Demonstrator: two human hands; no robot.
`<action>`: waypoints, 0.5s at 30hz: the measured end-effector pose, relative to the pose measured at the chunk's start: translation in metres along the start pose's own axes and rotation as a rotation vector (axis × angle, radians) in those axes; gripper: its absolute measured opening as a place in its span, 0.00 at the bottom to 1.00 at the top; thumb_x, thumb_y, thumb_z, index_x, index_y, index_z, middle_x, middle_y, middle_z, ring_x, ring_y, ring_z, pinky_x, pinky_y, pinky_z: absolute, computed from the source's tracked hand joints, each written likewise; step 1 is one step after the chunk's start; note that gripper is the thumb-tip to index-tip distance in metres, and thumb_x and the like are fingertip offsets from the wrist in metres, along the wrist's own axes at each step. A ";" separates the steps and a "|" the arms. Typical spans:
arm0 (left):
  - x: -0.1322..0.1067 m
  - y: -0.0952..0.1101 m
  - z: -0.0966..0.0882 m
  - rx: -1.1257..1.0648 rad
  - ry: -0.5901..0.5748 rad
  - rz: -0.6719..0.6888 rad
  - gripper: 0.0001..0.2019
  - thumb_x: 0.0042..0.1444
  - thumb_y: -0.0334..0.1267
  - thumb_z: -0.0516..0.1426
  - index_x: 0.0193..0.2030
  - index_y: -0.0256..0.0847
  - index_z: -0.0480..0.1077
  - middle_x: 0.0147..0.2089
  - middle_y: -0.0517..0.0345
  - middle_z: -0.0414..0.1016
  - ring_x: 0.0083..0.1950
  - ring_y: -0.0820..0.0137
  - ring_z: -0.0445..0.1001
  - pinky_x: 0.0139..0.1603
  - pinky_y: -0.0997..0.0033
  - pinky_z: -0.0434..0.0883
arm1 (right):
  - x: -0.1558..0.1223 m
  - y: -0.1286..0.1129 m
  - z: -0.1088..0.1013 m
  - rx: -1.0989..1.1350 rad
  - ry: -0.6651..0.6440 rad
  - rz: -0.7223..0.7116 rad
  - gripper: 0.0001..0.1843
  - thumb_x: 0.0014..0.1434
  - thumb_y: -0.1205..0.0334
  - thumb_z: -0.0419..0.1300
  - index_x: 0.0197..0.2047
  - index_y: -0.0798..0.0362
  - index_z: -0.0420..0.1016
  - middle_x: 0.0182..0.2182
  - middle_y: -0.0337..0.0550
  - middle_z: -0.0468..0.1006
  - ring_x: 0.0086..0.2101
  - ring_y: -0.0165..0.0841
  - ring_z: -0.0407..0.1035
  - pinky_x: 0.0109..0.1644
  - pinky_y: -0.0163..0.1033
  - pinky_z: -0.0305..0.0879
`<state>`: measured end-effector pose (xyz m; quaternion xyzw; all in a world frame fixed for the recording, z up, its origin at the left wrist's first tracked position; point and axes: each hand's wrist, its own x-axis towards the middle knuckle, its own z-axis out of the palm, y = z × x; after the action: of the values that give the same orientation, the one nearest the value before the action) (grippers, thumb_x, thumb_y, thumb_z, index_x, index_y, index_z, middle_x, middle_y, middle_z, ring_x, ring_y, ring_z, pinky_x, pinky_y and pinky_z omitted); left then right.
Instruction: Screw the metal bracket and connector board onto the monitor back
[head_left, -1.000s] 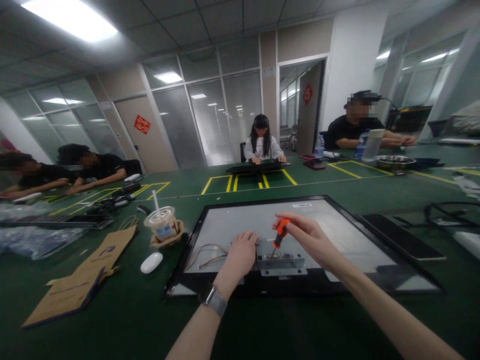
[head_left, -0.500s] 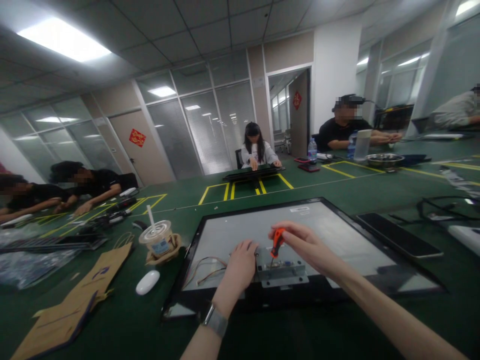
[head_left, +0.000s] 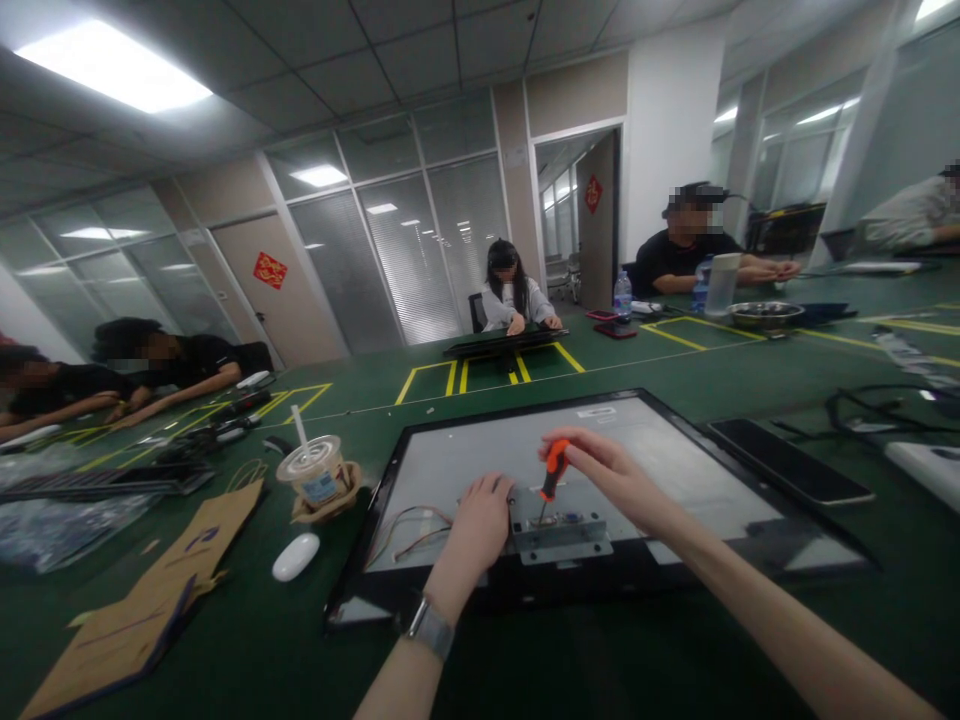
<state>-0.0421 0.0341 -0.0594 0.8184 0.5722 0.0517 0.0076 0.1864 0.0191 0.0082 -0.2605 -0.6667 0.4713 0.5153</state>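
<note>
Orange and black, a screwdriver [head_left: 556, 468] is gripped in my right hand [head_left: 609, 478] and tilts slightly, its shaft pointing down. The tip meets a metal bracket [head_left: 574, 540] with connectors along it. At the bracket's left end, my left hand [head_left: 481, 520] has its fingers curled against the edge; the fingertips are partly hidden. Under both hands lies a large flat display panel [head_left: 480, 440] with a grey back and black frame. Thin cables [head_left: 412, 520] run across the panel to the left of the bracket.
Left of the panel are a drink cup [head_left: 319, 475] in a cardboard holder, a white mouse [head_left: 295, 557] and a brown paper bag [head_left: 172, 580]. A black phone-like slab [head_left: 787, 460] lies to the right. Several people sit around the green table [head_left: 360, 400], one working across from me [head_left: 510, 295].
The view has shifted slightly. My right hand still has the screwdriver on the bracket, its handle turned a little. My left hand stays at the bracket's left end.
</note>
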 end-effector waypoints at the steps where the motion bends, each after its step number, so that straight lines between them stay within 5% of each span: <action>1: 0.000 0.000 -0.001 -0.007 -0.001 -0.007 0.24 0.66 0.27 0.44 0.66 0.38 0.65 0.69 0.45 0.65 0.68 0.59 0.65 0.68 0.58 0.62 | 0.000 -0.001 0.000 -0.030 0.012 -0.018 0.17 0.65 0.46 0.60 0.48 0.48 0.80 0.43 0.46 0.82 0.45 0.40 0.75 0.54 0.50 0.69; 8: -0.003 0.004 -0.005 0.022 0.001 0.002 0.24 0.67 0.27 0.44 0.67 0.37 0.65 0.69 0.45 0.65 0.68 0.60 0.65 0.69 0.59 0.62 | 0.000 0.007 0.004 0.172 0.032 0.063 0.19 0.55 0.41 0.69 0.41 0.47 0.84 0.38 0.44 0.81 0.42 0.39 0.75 0.52 0.48 0.69; 15: -0.003 0.005 -0.006 0.041 0.008 0.003 0.25 0.65 0.24 0.45 0.67 0.38 0.65 0.69 0.44 0.65 0.68 0.60 0.66 0.68 0.58 0.63 | -0.001 0.005 0.006 0.171 0.013 0.036 0.16 0.60 0.43 0.65 0.41 0.47 0.82 0.40 0.44 0.81 0.44 0.38 0.74 0.53 0.47 0.68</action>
<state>-0.0393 0.0295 -0.0532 0.8189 0.5722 0.0431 -0.0114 0.1805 0.0184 0.0036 -0.2304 -0.6159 0.5340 0.5314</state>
